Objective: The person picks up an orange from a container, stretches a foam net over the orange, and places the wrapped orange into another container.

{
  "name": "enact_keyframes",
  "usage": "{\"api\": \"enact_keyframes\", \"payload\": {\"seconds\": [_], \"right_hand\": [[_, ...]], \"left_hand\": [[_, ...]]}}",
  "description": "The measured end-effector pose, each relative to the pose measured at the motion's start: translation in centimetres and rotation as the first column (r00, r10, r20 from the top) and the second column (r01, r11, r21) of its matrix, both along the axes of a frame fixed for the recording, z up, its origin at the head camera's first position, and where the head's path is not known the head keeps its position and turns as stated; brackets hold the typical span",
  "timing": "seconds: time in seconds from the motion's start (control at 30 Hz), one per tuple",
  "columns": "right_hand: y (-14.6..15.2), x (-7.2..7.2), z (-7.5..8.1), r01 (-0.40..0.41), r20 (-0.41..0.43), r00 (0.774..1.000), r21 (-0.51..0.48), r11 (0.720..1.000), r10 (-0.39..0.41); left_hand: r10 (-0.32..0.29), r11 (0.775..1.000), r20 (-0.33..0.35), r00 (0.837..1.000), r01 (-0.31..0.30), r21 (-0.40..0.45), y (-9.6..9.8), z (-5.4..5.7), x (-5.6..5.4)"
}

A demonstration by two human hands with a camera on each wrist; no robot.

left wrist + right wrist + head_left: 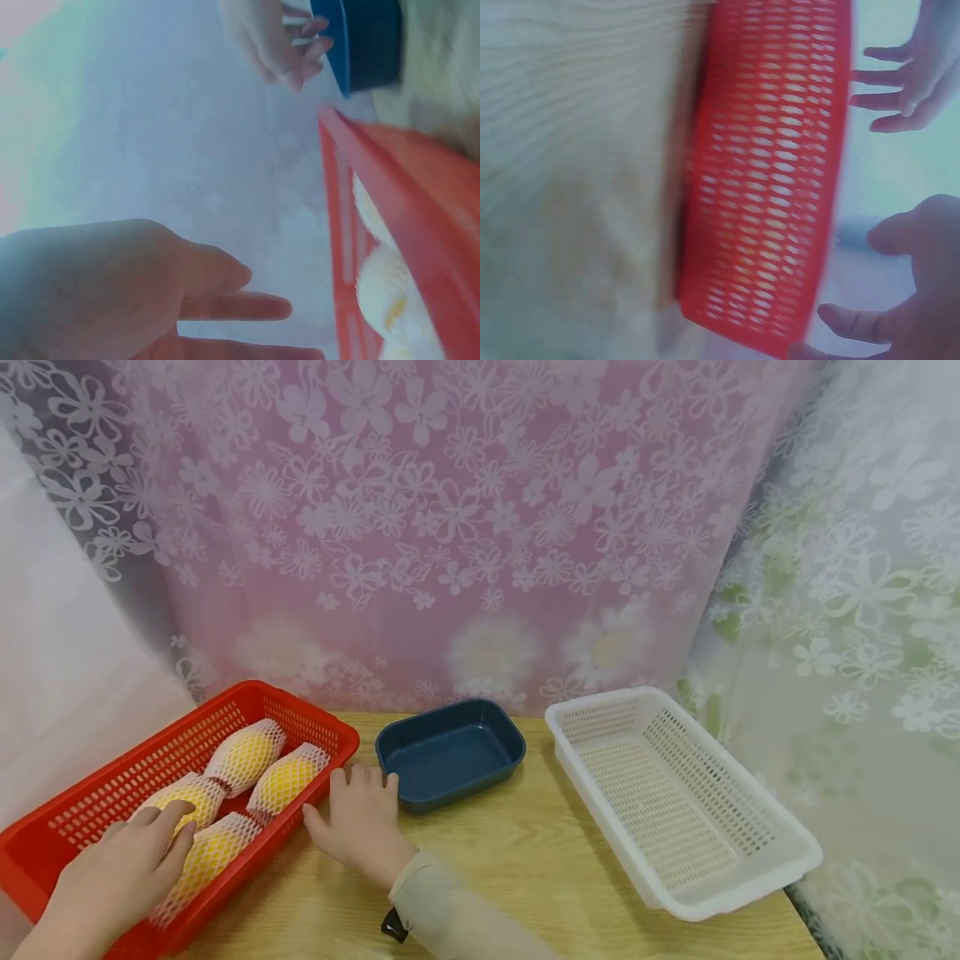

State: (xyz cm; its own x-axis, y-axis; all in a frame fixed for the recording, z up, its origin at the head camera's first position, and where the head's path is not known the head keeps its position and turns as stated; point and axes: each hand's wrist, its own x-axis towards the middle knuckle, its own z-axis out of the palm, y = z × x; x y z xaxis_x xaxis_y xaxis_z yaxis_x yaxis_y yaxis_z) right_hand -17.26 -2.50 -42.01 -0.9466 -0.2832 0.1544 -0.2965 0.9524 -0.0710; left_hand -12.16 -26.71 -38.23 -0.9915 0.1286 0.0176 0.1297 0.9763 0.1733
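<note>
Several yellow fruits in white foam net sleeves, one of them a far fruit (246, 755), lie in a red plastic basket (307, 720) at the left in the head view. My left hand (120, 868) is over the near part of the basket, above the fruits, its fingers apart and holding nothing. My right hand (362, 820), palm down with fingers spread, hovers between the basket's right side and a dark blue tray (450, 756). It grips nothing. In the right wrist view, both hands appear beyond the red basket's slotted side wall (772, 172).
A white slotted plastic basket (667, 802) stands at the right of the wooden table (517, 860). Something small and black (393, 925) shows beside the right sleeve. A pink flowered curtain (450, 527) hangs behind the table, with pale cloth at both sides.
</note>
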Motion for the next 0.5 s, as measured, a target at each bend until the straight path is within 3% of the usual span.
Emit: {"api": "enact_keyframes", "payload": {"seconds": [0.1,0.2,0.3,0.43,0.5], "right_hand": [[1.6,0.0,1.5,-0.007,0.003,1.000,-0.061,0.998,0.007],[3.5,0.4,2.8,-0.012,-0.006,1.000,-0.110,0.994,0.012],[5.6,0.8,3.5,-0.029,-0.059,0.998,-0.162,0.986,0.020],[8.7,1.5,3.8,-0.065,-0.177,0.984,-0.228,0.972,0.024],[10.2,1.8,3.7,-0.076,-0.220,0.975,-0.261,0.962,0.018]], "left_hand": [[-0.039,0.999,-0.116,0.993,0.037,-0.020,2.1,0.9,0.4],[-0.071,0.997,-0.226,0.972,0.065,-0.033,4.2,1.3,0.7],[-0.110,0.994,-0.353,0.929,0.101,-0.046,6.2,1.2,0.6],[-0.163,0.987,-0.470,0.867,0.149,-0.069,8.4,0.7,-0.2],[-0.186,0.982,-0.487,0.854,0.168,-0.080,9.3,0.4,-0.6]]}}
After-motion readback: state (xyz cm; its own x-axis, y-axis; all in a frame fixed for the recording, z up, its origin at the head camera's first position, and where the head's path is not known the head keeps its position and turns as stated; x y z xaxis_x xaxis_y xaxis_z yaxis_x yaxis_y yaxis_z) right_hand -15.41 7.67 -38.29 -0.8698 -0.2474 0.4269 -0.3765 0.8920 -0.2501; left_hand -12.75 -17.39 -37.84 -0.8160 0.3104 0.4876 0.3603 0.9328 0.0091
